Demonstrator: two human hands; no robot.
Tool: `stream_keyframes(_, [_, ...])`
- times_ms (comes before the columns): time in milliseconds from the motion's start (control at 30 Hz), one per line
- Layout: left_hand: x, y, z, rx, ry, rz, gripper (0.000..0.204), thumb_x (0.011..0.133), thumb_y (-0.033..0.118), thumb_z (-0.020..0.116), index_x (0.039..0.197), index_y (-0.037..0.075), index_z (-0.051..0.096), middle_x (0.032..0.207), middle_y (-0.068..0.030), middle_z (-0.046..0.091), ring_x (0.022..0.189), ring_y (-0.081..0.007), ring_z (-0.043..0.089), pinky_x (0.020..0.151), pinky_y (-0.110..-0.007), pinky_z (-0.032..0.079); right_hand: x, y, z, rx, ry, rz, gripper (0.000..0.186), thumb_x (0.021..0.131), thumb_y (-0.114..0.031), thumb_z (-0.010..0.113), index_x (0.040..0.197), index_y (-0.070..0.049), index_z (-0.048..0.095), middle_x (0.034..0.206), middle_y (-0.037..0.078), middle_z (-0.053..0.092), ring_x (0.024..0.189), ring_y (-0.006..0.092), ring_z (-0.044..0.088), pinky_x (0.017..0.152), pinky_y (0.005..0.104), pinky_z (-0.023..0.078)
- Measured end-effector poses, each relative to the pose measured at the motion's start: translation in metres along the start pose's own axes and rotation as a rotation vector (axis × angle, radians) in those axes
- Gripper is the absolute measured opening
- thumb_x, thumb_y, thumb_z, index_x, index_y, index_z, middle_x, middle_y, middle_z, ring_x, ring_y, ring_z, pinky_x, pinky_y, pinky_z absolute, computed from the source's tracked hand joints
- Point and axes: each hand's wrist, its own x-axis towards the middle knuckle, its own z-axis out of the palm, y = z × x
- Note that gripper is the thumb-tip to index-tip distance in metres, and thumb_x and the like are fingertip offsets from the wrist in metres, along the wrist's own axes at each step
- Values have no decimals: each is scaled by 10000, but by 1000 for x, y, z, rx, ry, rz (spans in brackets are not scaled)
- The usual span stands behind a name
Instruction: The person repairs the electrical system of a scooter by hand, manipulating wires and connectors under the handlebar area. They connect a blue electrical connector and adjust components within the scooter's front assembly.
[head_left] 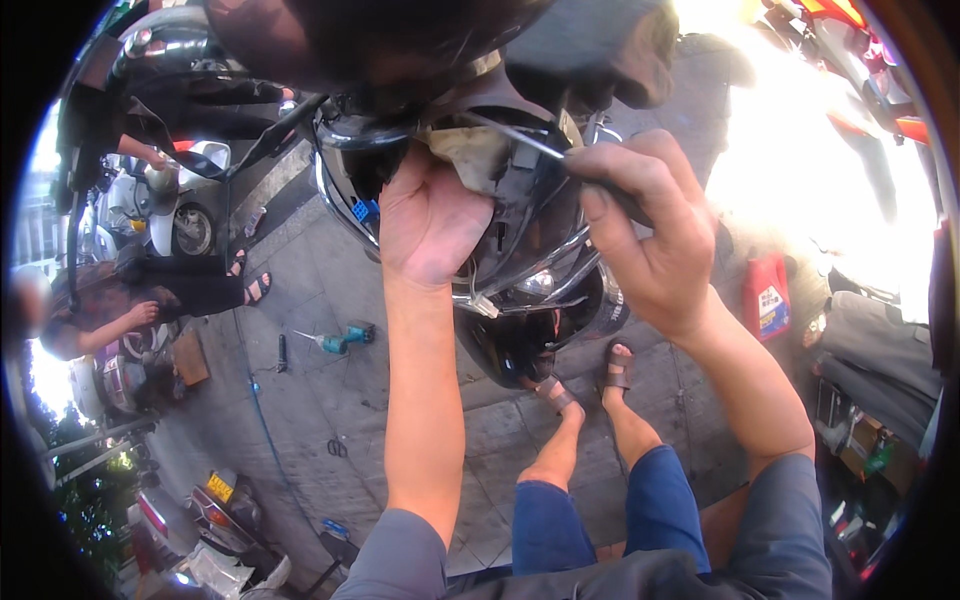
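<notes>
In front of me is the opened front of a dark motorbike or scooter (540,230), its wires showing and chrome tubes curving round it. Palm up, my left hand (435,220) reaches into it beside a cream-coloured piece (468,155) whose kind I cannot make out. The fingers of that hand are hidden behind the parts. My right hand (650,215) is closed round the dark handle of a screwdriver (535,143). Its thin metal shaft points up and left, across the bodywork above the cream piece. A blue connector (365,211) sits left of my left hand.
On the paving left lie a teal power drill (340,340), a dark rod-shaped tool (282,353) and a blue hose (265,420). A red jug (767,296) stands at right. People and parked motorbikes (195,225) are on the left. My sandalled feet are below the bike's front.
</notes>
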Motion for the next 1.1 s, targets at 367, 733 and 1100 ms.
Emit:
stream_keyframes(367, [-3,-5,12,-45,53,4,452,1085,242,440,1482,27,455,1539,-125,497,1465,-301,401,1260,-501,231,25,22,-4,-195,-141,-303,411,695,60,724,1072,-105,742,930,84,596,835,286,593,718,387,519])
stream_keyframes(733, [-1,-11,14,9,164,116,415,1067,233,498,1435,41,519,1487,-100,556,1429,-287,455,1246,-494,268,34,40,-11,-151,-196,-414,441,671,44,734,1088,-98,744,940,98,595,840,294,586,719,379,515])
stream_keyframes(1100, [1,-14,21,-76,225,105,411,1069,223,469,1415,9,528,1467,-136,569,1428,-291,458,1248,-498,269,48,49,-7,-107,-211,-435,379,743,33,702,1105,-77,716,897,94,561,811,303,561,733,397,500])
